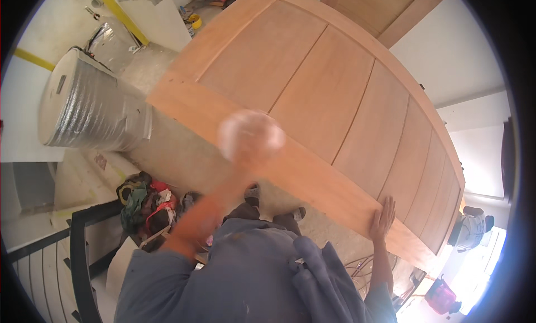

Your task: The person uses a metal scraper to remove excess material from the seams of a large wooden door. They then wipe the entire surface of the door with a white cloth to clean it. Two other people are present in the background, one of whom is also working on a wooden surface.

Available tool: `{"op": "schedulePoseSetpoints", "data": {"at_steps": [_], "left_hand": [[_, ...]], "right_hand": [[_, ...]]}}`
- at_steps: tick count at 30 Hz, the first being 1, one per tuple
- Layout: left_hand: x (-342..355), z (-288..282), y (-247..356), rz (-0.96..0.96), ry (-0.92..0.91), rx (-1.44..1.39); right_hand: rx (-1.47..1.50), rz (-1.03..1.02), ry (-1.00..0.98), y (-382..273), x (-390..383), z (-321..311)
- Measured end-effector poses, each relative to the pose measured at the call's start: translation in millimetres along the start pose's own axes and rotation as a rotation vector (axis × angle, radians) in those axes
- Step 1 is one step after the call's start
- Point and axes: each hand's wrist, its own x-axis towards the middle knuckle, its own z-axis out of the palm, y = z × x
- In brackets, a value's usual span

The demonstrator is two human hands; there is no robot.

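Observation:
A large wooden panelled door (312,83) lies in front of me, with grooved boards set inside a plain frame. My left hand (254,141) is smeared by motion over the near frame rail. It is on a pale, round pad-like thing (237,134), too blurred for me to name its kind; the fingers cannot be made out singly. Farther right, my right hand (383,219) rests flat on the same rail, fingers stretched out, holding nothing.
A large foil-wrapped roll (106,108) stands at the left. Below it is a heap of cloths (148,203), near a dark frame (81,261). Another wooden panel (379,13) is at the far side. A pink container (441,296) and cords (360,267) are at lower right.

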Motion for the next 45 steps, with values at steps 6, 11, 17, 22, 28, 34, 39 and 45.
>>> {"op": "schedulePoseSetpoints", "data": {"at_steps": [6,11,17,22,28,34,39,45], "left_hand": [[22.5,-52.1,79.3,0.34,-0.355,-0.524],[35.7,-22.9,-179.4,-0.07,-0.083,0.168],[-2.9,25.3,-46.3,0.089,-0.122,-0.037],[-43.4,12.5,208.7,0.503,-0.388,-0.525],[16.7,6.0,11.7,0.231,-0.149,-0.181],[30.7,6.1,-101.3,-0.071,-0.081,0.187],[-29.4,26.4,170.3,0.28,-0.211,-0.162],[-67.4,37.4,251.8,0.555,-0.47,-0.444]], "right_hand": [[-0.014,0.009,0.025,5.4,-7.8,5.9],[0.027,-0.004,0.057,-13.5,8.2,3.4],[0.075,0.053,0.051,-28.1,6.6,-9.6],[0.069,0.072,0.043,-16.7,-2.0,-4.9],[-0.013,0.326,0.114,23.9,-68.8,3.4],[0.003,0.375,0.119,-2.6,-52.8,-2.2],[-0.009,0.322,0.164,-7.5,-49.6,-3.7],[0.103,0.129,0.169,24.8,-106.5,-28.7]]}}
